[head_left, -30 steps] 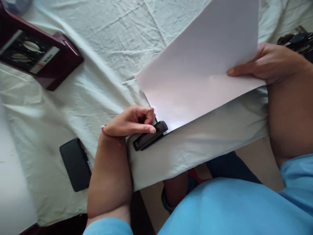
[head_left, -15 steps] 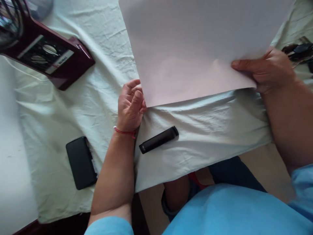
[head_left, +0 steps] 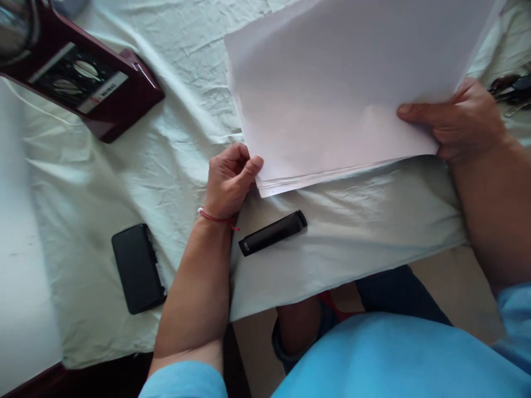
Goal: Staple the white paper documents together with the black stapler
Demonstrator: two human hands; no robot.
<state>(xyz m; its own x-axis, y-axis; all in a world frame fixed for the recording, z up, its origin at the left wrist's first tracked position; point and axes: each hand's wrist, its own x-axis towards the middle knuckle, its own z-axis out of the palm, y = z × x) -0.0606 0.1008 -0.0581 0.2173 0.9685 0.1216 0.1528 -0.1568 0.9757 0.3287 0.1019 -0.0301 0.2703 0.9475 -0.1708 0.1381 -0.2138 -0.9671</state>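
Observation:
A stack of white paper sheets (head_left: pixel 340 94) is held above the wrinkled pale cloth of the table (head_left: pixel 174 138). My right hand (head_left: pixel 460 119) grips its right edge, thumb on top. My left hand (head_left: pixel 230 179) pinches the near left corner, where the sheet edges fan slightly. A black stapler (head_left: pixel 272 232) lies on the cloth just below that corner, to the right of my left wrist, and neither hand touches it.
A black phone (head_left: pixel 138 268) lies left of my left forearm. A dark red fan base (head_left: pixel 87 83) stands at the back left. Dark objects (head_left: pixel 512 88) sit at the far right edge. The table's front edge runs above my lap.
My left hand left the stapler and moved up to the paper's near left corner. The paper turned from slanted to nearly square with the table edge.

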